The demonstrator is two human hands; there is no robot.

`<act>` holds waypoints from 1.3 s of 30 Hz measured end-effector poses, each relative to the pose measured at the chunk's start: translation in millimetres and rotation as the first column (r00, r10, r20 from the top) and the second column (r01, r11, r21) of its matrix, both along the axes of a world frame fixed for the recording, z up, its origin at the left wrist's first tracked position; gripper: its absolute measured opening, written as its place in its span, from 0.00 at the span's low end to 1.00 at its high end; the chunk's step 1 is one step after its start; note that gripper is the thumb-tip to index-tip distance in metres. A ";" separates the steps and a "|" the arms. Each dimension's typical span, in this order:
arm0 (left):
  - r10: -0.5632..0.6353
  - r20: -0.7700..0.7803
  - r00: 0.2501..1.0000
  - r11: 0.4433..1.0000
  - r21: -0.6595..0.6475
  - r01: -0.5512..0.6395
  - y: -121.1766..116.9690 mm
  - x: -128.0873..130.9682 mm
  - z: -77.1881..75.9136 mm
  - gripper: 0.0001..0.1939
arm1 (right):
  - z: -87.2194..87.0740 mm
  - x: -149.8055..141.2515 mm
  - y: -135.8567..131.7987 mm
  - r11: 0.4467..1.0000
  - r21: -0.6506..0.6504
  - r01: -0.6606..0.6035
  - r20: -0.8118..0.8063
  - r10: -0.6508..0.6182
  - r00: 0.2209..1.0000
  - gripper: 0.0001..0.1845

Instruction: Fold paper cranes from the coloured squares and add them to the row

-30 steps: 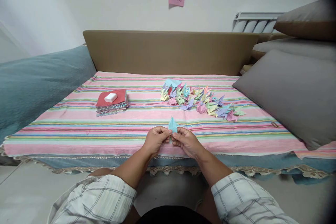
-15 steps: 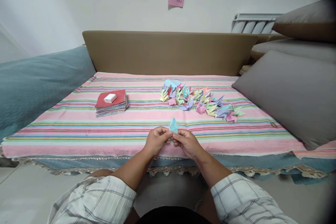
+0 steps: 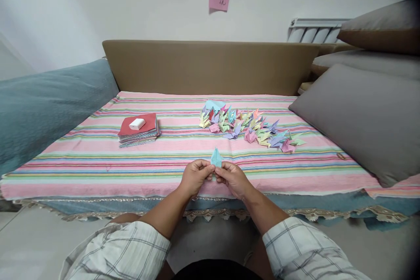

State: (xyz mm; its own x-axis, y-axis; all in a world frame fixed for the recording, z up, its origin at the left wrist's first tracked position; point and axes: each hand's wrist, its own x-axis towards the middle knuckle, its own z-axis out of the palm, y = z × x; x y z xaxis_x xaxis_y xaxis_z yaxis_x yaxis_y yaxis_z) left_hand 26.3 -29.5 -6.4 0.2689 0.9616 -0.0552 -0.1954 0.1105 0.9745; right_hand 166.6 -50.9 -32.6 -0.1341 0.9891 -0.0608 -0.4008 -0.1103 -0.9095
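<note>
A small light-blue piece of folded origami paper [image 3: 216,158] points upward between my hands, over the near part of the striped cloth. My left hand [image 3: 197,176] pinches its lower left side between thumb and fingers. On the lower right side, my right hand [image 3: 233,178] pinches it too, the two thumbs almost touching. The paper's bottom end is hidden by my fingers. Beyond my hands lies a group of folded paper cranes [image 3: 251,134] in many colours, with a flat light-blue sheet [image 3: 215,105] at its back left.
At the left, a stack of square paper [image 3: 139,135] with a red top carries a small white box-shaped object [image 3: 137,124]. Grey cushions [image 3: 357,118] bound the right side, a blue bolster [image 3: 55,105] the left. A brown backrest [image 3: 210,68] stands behind the striped cloth [image 3: 82,157].
Both hands keep the same pinch on the light-blue paper, which looks nearly unchanged. The whole view has shifted very slightly.
</note>
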 end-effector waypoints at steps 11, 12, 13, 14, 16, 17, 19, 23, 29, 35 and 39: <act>0.003 -0.051 0.999 0.999 0.052 0.000 3.1 -2.3 -5.8 0.15 | 12.1 9.5 3.7 0.992 0.024 0.123 -0.157 -0.118 0.980 0.18; 0.002 -0.065 0.998 0.998 0.065 0.002 2.8 -2.5 -5.2 0.14 | 11.6 9.7 4.0 0.990 0.031 0.136 -0.143 -0.131 0.981 0.17; 0.001 -0.079 0.997 0.997 0.080 0.006 2.5 -2.7 -4.5 0.14 | 11.0 9.7 4.3 0.989 0.038 0.146 -0.127 -0.140 0.982 0.17; 0.000 -0.089 0.996 0.995 0.097 0.008 2.3 -2.8 -3.9 0.14 | 10.5 9.6 4.5 0.988 0.042 0.152 -0.112 -0.146 0.983 0.17; 0.012 -0.097 0.995 0.992 0.123 0.000 2.2 -2.9 -3.4 0.14 | 10.0 9.0 4.4 0.987 0.046 0.151 -0.097 -0.146 0.984 0.16; 0.027 -0.096 0.995 0.992 0.129 -0.014 2.3 -2.8 -3.6 0.14 | 9.9 8.7 4.1 0.988 0.048 0.148 -0.099 -0.143 0.985 0.16; 0.063 -0.089 0.994 0.991 0.127 -0.052 2.9 -2.5 -4.5 0.15 | 9.3 7.8 3.5 0.988 0.055 0.142 -0.110 -0.136 0.985 0.15; 0.099 -0.060 0.993 0.989 0.113 -0.092 3.3 -1.0 -6.5 0.18 | 5.4 5.8 3.1 0.989 0.091 0.119 -0.047 -0.115 0.992 0.14; 0.088 0.003 0.996 0.991 0.096 -0.088 1.8 -0.9 -6.2 0.18 | 3.8 4.6 2.8 0.969 0.200 0.146 0.104 -0.169 0.980 0.13; 0.042 0.057 0.997 0.992 0.119 -0.049 0.9 -1.5 -4.2 0.20 | 8.2 3.0 1.2 0.938 0.266 0.222 0.204 -0.279 0.938 0.09; 0.073 0.001 0.997 0.983 0.168 -0.072 1.0 -1.4 -6.2 0.15 | 9.3 0.9 0.4 0.930 0.293 0.221 0.214 -0.289 0.933 0.09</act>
